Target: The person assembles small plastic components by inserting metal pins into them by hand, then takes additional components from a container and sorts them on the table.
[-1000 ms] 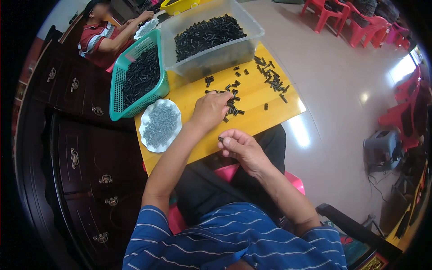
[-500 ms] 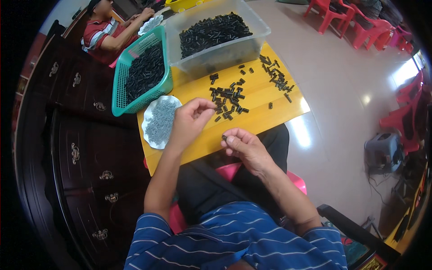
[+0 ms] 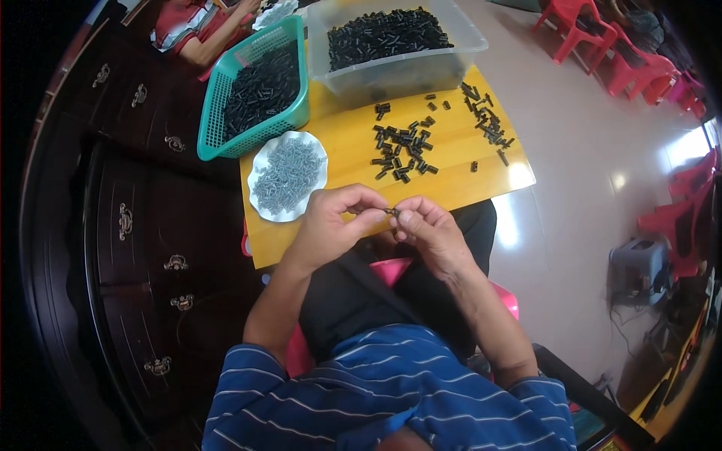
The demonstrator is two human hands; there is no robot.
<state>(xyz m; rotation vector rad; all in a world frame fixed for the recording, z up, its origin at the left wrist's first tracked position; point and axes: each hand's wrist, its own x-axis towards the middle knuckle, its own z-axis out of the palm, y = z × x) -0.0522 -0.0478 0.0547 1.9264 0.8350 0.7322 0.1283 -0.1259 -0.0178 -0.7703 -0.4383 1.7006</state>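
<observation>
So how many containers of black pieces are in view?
2: green basket at the table's far left, clear bin to its right. Others may be hidden behind.

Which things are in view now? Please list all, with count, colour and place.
table: one, yellow, centre
bin: one, translucent, table's far side
basket: one, green, table's far left
scalloped plate: one, white, table's left
tiny pieces: many, pale grey, on that plate
black parts: many, black, in bin, in basket, loose on table
held piece: one or more, dark, centre
second plate: one, white, top left
co-worker: one, red and white shirt, top left
cabinet: one, dark brown, left
chairs: several, red, right
boxy object: one, grey, right
seat: one, pink, lower centre
shirt: one, striped blue, bottom
left hand: one, bare, at held piece
right hand: one, bare, at held piece
</observation>
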